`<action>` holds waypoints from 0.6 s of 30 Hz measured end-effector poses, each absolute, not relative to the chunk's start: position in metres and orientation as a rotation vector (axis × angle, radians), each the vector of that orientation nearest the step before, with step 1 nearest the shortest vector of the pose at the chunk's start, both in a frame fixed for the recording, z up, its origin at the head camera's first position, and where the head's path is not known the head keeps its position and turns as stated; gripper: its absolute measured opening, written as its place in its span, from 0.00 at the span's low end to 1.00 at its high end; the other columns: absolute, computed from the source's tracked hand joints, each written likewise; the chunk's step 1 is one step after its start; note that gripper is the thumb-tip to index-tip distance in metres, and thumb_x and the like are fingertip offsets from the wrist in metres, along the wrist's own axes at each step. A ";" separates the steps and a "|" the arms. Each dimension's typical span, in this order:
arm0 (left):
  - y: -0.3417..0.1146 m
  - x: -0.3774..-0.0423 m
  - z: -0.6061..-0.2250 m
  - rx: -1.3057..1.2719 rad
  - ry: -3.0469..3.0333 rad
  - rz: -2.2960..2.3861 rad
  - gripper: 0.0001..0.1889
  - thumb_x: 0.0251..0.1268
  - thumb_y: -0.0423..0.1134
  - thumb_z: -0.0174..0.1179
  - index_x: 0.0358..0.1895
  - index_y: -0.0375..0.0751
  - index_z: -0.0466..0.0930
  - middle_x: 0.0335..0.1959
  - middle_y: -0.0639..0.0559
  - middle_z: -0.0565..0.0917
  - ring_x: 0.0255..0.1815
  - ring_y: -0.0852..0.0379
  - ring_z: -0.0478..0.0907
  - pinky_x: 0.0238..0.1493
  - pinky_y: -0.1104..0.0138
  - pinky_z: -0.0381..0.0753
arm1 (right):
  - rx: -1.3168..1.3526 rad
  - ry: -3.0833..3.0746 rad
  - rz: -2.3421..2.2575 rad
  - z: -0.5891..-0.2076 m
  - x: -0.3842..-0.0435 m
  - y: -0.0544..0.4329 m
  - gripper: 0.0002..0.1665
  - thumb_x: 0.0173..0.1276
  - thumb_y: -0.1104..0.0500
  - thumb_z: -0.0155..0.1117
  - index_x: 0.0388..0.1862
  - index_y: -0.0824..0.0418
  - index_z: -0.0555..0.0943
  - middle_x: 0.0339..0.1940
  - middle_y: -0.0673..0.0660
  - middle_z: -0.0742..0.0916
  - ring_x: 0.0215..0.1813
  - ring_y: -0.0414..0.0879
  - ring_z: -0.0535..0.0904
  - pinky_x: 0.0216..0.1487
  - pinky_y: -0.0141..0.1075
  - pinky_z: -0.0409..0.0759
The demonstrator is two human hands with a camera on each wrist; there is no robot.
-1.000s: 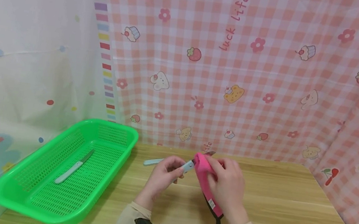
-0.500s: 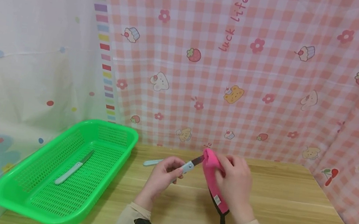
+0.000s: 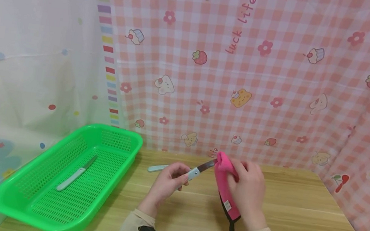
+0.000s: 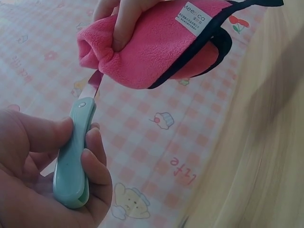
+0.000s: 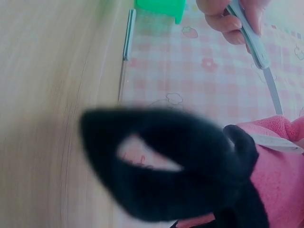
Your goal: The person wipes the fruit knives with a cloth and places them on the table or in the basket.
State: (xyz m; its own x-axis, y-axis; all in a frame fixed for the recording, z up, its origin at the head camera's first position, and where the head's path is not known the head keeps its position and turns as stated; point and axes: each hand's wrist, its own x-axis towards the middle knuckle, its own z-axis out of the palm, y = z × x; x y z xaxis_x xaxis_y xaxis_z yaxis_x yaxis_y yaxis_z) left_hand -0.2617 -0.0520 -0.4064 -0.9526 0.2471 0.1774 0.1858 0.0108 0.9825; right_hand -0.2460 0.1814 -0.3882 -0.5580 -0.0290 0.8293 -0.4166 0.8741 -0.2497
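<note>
- Head: a wood-grained table runs to a pink checked curtain on the far side; at left, a green basket holds a loose knife. At centre, the left hand grips a pale-blue-handled knife; the right hand pinches a pink cloth hiding its tip.
- Left wrist: lettering shows on the cloth's white label.
- Right wrist: a blurred black loop shows its opening.

Grips a knife in the left hand, pointing its blade at a pink cloth beside a blurred black loop. Has a pale handle lying along the edge of the table, near a green basket.
</note>
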 end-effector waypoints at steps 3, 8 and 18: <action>-0.052 -0.262 -0.407 0.460 2.180 2.126 0.08 0.69 0.31 0.59 0.47 0.32 0.79 0.35 0.50 0.81 0.34 0.56 0.77 0.32 0.67 0.75 | 0.299 -2.107 0.539 -0.389 -0.246 0.185 0.18 0.53 0.66 0.75 0.45 0.59 0.87 0.34 0.61 0.83 0.36 0.56 0.75 0.36 0.46 0.74; -0.052 -0.263 -0.409 0.449 2.141 2.132 0.08 0.70 0.30 0.58 0.48 0.30 0.79 0.35 0.50 0.81 0.34 0.56 0.77 0.32 0.67 0.74 | 0.254 -2.108 0.558 -0.390 -0.244 0.190 0.18 0.53 0.65 0.75 0.45 0.60 0.87 0.36 0.62 0.84 0.38 0.57 0.75 0.35 0.47 0.74; -0.054 -0.267 -0.413 0.433 2.047 2.177 0.11 0.71 0.32 0.59 0.50 0.28 0.77 0.37 0.50 0.82 0.35 0.57 0.78 0.33 0.68 0.75 | 0.201 -2.125 0.607 -0.396 -0.236 0.196 0.21 0.54 0.65 0.75 0.49 0.60 0.86 0.38 0.62 0.84 0.40 0.57 0.75 0.34 0.48 0.74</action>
